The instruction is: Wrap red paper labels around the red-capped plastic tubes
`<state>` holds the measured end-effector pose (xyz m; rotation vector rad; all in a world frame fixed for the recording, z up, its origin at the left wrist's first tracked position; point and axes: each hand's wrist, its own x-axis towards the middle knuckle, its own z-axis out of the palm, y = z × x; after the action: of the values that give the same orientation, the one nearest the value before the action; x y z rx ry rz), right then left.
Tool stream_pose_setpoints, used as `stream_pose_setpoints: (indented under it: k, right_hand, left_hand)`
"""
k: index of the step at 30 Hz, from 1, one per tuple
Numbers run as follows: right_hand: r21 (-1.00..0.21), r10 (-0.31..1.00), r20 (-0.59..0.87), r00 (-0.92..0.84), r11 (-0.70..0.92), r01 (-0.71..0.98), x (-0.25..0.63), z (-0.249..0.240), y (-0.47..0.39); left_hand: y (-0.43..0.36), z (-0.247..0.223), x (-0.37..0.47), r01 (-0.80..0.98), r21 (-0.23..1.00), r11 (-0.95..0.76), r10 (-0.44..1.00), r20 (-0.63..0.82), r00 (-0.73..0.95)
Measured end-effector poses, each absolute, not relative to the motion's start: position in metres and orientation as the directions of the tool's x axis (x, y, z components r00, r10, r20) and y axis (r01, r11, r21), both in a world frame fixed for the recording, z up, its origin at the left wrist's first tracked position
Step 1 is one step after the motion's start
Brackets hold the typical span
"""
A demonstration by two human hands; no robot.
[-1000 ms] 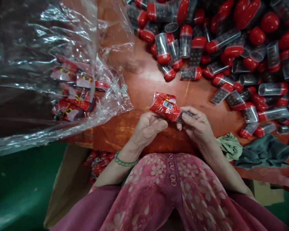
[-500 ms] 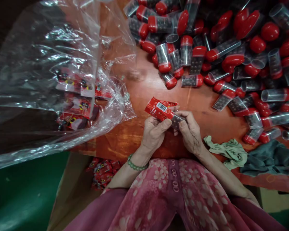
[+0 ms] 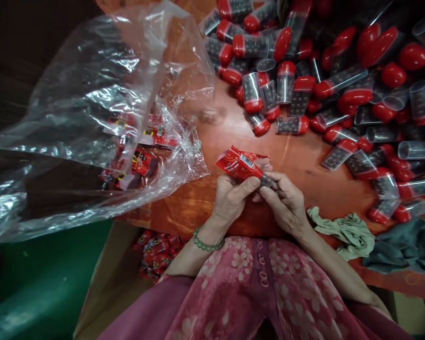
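My left hand point(image 3: 230, 198), with a green bead bracelet point(image 3: 206, 243) at its wrist, grips a red printed packet point(image 3: 235, 165) bearing a barcode. Its thumb presses on the lower end. My right hand point(image 3: 286, 203) is closed on a clear container of small dark balls point(image 3: 267, 180), which sits at the lower end of the red packet. How far the container reaches inside is hidden. Both hands are above the wooden table, close to the pink flowered apron.
Many clear, red-capped tubes point(image 3: 292, 125) are heaped at the back right. On the left lies a large clear plastic bag point(image 3: 184, 61) with red packets point(image 3: 143, 163). More red packets point(image 3: 159, 255) fill a cardboard box point(image 3: 102, 278) below the table edge. Cloths point(image 3: 350, 233) lie at right.
The red packet has tilted in my hands, so its barcode face is seen more edge-on. The whole view has shifted, with table items appearing farther right.
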<state>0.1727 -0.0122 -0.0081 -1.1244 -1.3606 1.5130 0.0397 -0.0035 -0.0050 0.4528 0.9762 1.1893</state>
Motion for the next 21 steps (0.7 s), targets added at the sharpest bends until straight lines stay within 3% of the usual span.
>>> stream_pose_setpoints:
  k: [7, 12, 21]
  right_hand:
    - [-0.950, 0.922, -0.150, -0.357, -0.234, -0.205, 0.169, -0.012, -0.011]
    - [-0.930, 0.917, -0.173, -0.358, -0.272, -0.247, 0.172, -0.006, -0.005]
    - [-0.946, 0.930, -0.123, -0.346, -0.215, -0.243, 0.171, -0.012, -0.006]
  left_hand:
    - [-0.010, -0.006, 0.040, -0.581, 0.755, 0.305, 0.936, -0.349, 0.038]
    - [-0.019, -0.010, 0.044, -0.522, 0.795, 0.309, 0.950, -0.285, 0.129]
    - [-0.036, -0.015, 0.038, -0.449, 0.820, 0.355, 0.935, -0.308, 0.176]
